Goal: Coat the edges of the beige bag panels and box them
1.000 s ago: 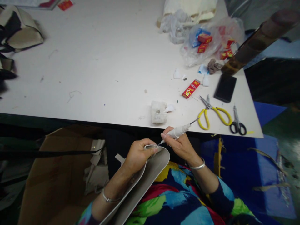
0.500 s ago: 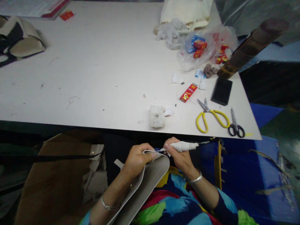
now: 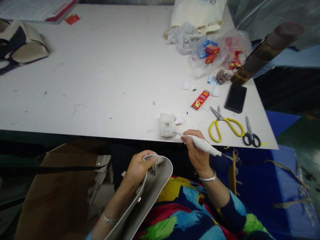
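My left hand (image 3: 137, 169) grips the curved top edge of a grey leather-like piece (image 3: 152, 188) that rests on my lap, fingers closed over its rim. My right hand (image 3: 197, 153) is closed round a tool with a white wrapped handle (image 3: 205, 146). The tool's thin metal tip (image 3: 176, 133) touches a white lumpy block (image 3: 167, 124) near the table's front edge. The two hands are apart, the right one raised toward the table.
On the white table (image 3: 105, 76) lie yellow scissors (image 3: 226, 125), small black scissors (image 3: 250, 133), a black phone (image 3: 235, 97), a red packet (image 3: 200, 99) and a plastic bag of red boxes (image 3: 217, 50). A cardboard box (image 3: 62, 193) stands under the table at left. Bag pieces (image 3: 21, 45) lie far left.
My right hand has lifted the tool off the grey piece's edge and swung its tip up to the white block. My left hand with the piece has dropped slightly left.
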`<move>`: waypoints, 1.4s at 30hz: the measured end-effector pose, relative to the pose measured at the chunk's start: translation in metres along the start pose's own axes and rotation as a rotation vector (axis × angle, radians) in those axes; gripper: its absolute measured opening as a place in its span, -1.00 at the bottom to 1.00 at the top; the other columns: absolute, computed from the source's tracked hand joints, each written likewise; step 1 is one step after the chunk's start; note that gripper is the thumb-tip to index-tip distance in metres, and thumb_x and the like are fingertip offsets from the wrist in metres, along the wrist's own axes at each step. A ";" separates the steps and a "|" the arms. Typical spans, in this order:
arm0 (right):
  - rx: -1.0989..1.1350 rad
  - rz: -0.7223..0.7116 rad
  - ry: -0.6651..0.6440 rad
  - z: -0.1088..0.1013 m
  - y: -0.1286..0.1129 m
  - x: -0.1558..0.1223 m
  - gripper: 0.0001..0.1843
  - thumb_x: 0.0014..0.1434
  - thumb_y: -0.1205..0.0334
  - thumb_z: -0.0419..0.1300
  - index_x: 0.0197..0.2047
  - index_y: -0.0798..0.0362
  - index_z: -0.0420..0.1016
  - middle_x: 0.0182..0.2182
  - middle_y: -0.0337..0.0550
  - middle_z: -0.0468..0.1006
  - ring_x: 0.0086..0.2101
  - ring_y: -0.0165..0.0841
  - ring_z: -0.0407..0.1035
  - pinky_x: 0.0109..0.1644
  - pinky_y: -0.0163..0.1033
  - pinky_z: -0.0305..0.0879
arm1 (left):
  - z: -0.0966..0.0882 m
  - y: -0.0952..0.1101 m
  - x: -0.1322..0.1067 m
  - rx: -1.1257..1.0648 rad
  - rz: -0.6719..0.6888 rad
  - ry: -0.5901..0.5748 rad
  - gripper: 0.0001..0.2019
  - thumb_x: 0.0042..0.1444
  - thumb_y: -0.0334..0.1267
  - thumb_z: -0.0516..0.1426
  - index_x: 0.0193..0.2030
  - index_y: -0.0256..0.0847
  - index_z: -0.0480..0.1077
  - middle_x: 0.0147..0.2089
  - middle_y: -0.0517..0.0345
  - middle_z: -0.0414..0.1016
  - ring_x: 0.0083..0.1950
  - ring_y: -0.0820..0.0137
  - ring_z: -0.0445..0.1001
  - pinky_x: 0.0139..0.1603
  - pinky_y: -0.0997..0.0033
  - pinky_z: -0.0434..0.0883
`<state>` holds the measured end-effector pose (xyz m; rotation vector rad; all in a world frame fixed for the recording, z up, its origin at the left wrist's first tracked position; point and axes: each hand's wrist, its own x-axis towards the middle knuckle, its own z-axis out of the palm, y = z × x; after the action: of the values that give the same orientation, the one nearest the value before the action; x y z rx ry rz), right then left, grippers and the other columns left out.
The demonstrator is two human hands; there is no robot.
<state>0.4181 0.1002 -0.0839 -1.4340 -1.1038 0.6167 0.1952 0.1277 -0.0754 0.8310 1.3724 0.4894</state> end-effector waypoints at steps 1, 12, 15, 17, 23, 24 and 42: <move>-0.011 -0.001 -0.008 0.001 0.001 0.000 -0.76 0.42 -0.01 0.28 -0.15 -0.02 0.55 -0.31 -0.20 0.58 -0.31 -0.30 0.48 -0.15 -0.16 0.44 | -0.001 0.000 0.000 -0.011 -0.004 0.004 -0.64 -0.23 -0.10 0.45 -0.34 -0.28 0.55 -0.41 0.13 0.56 -0.40 0.36 0.45 -0.32 0.40 0.37; -0.253 -0.261 -0.140 0.010 0.003 0.011 -0.83 0.47 0.08 0.23 -0.13 -0.05 0.57 -0.27 -0.14 0.62 -0.26 -0.26 0.51 -0.11 -0.14 0.40 | -0.005 0.003 -0.004 -0.046 -0.055 -0.026 -0.58 -0.23 -0.04 0.47 -0.32 -0.26 0.51 -0.47 0.19 0.51 -0.49 0.41 0.38 -0.43 0.43 0.31; -0.339 -0.291 -0.138 0.013 -0.001 0.018 -0.78 0.48 0.05 0.21 -0.17 -0.04 0.55 -0.29 -0.14 0.62 -0.27 -0.26 0.51 -0.13 -0.15 0.38 | -0.006 0.002 -0.004 -0.046 -0.054 -0.029 -0.58 -0.22 -0.04 0.47 -0.32 -0.27 0.52 -0.45 0.15 0.54 -0.47 0.38 0.43 -0.40 0.42 0.34; -0.388 -0.288 -0.144 0.015 -0.004 0.022 -0.74 0.49 0.01 0.19 -0.18 -0.04 0.53 -0.29 -0.13 0.62 -0.28 -0.27 0.50 -0.13 -0.16 0.36 | -0.006 0.001 -0.002 -0.051 -0.045 -0.031 -0.58 -0.23 -0.04 0.48 -0.31 -0.26 0.54 -0.41 0.11 0.57 -0.43 0.34 0.47 -0.36 0.39 0.38; -0.508 -0.326 -0.265 0.015 -0.010 0.026 -0.74 0.52 0.02 0.15 -0.14 -0.01 0.52 -0.26 -0.10 0.63 -0.26 -0.26 0.48 -0.14 -0.16 0.32 | -0.010 -0.003 0.000 -0.082 -0.042 -0.042 -0.57 -0.24 -0.03 0.49 -0.30 -0.24 0.55 -0.37 0.08 0.59 -0.39 0.32 0.50 -0.31 0.34 0.41; -0.491 -0.324 -0.249 0.014 -0.011 0.026 -0.74 0.51 0.02 0.16 -0.15 -0.02 0.53 -0.26 -0.10 0.63 -0.26 -0.26 0.49 -0.14 -0.16 0.33 | -0.011 -0.003 -0.001 -0.085 -0.049 -0.045 -0.57 -0.22 -0.03 0.49 -0.30 -0.24 0.55 -0.38 0.09 0.59 -0.41 0.33 0.48 -0.32 0.34 0.40; 0.240 0.233 -0.530 0.020 -0.008 -0.007 -0.72 0.38 0.00 0.30 -0.26 0.02 0.53 -0.50 -0.31 0.47 -0.48 -0.41 0.35 -0.36 -0.28 0.29 | -0.013 0.001 -0.003 -0.069 -0.075 -0.188 -0.58 -0.22 -0.04 0.51 -0.32 -0.27 0.58 -0.43 0.13 0.56 -0.45 0.41 0.41 -0.37 0.42 0.33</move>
<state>0.3956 0.1018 -0.0817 -1.2264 -1.2208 1.3058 0.1817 0.1290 -0.0729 0.7477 1.2023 0.3879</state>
